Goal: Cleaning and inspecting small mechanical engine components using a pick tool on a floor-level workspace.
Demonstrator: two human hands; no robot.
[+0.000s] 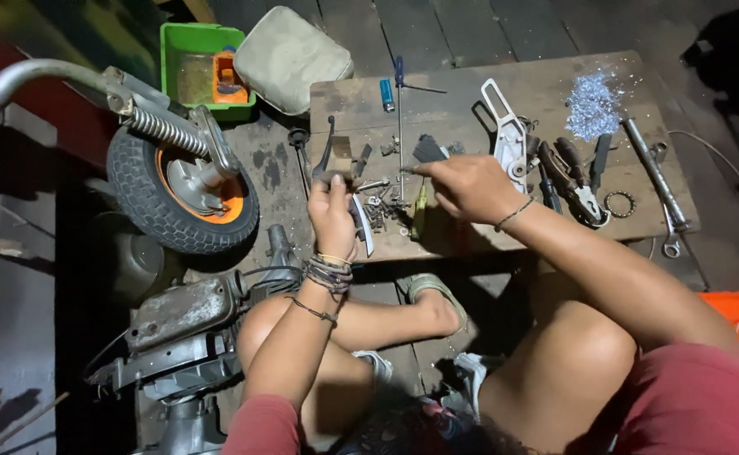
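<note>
My left hand [332,212] is closed around a small dark metal part [329,177] and holds it above the left edge of a low wooden board [462,93]. My right hand [469,187] hovers over the middle of the board, its fingers pinched on a small item near a thin upright rod [400,126]. Loose bolts and small metal pieces [382,211] lie between my hands. A curved silver blade-like piece [362,223] lies by my left hand.
On the board lie a blue lighter [386,94], a white bracket [508,135], pliers [571,173], a pile of metal shavings [592,103], wrenches [660,181] and a bearing ring [619,204]. A small scooter wheel [180,190], an engine block [188,324] and a green bin [205,63] stand at the left.
</note>
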